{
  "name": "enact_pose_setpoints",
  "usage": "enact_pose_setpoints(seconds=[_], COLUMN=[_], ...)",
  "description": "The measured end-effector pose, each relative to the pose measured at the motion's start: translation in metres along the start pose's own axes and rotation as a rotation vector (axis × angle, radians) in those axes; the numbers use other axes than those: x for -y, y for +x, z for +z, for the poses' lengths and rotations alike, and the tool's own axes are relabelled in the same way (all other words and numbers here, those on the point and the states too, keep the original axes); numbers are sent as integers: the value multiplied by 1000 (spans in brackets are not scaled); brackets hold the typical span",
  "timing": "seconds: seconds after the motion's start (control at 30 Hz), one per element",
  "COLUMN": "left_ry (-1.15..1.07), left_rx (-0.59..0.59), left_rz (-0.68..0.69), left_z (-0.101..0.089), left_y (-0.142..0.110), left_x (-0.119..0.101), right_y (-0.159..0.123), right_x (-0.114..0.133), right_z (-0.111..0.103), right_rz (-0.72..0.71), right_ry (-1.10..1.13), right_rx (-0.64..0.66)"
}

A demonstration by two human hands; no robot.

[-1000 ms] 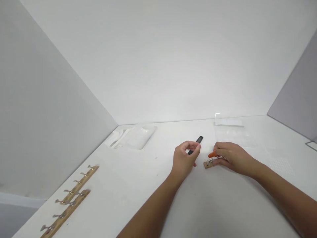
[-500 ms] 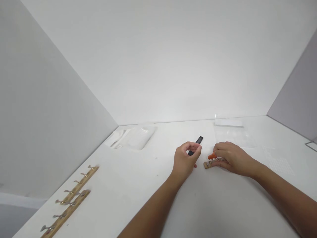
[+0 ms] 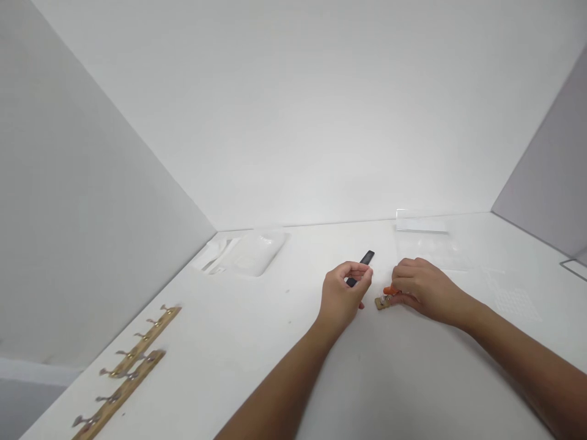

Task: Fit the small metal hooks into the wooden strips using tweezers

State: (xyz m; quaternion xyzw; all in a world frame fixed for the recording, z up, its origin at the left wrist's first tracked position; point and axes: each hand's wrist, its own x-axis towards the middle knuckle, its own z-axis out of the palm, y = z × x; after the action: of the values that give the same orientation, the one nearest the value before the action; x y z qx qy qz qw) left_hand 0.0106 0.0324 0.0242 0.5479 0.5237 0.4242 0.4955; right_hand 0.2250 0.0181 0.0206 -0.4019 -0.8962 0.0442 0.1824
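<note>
My left hand (image 3: 342, 293) is closed in a pinch, thumb tip against fingertips; what it holds, if anything, is too small to make out. A flat black bar (image 3: 368, 257) passes behind those fingers; whether they touch it I cannot tell. To the right, my right hand (image 3: 426, 290) has its fingers curled round a small orange piece (image 3: 389, 291), perhaps a tool handle, mostly hidden. Under that hand lies a short wooden strip (image 3: 380, 304) with metal fittings, its left end showing past the thumb.
Two wooden hook rails (image 3: 120, 397) with several metal hooks lie at the table's left edge. Clear plastic packaging (image 3: 250, 253) rests at the back left. A transparent tray (image 3: 422, 227) stands at the back right, near a pale grid sheet (image 3: 518, 304). White walls enclose the table.
My right hand has shifted slightly and covers more of the wooden strip, the orange piece turning a little with it. My left hand keeps its pinch. The view has shifted slightly.
</note>
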Motion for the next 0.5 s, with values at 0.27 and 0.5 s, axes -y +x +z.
enact_pose_setpoints(seconds=[0.27, 0.5], left_ry=[-6, -8], left_rx=[9, 10], left_rz=[13, 32], left_z=[1, 1], left_y=[1, 1], left_x=[3, 7], right_y=[1, 2], right_x=[3, 7], right_z=[2, 2], right_rz=[21, 24], right_ry=[-18, -51], right_rx=[-12, -28])
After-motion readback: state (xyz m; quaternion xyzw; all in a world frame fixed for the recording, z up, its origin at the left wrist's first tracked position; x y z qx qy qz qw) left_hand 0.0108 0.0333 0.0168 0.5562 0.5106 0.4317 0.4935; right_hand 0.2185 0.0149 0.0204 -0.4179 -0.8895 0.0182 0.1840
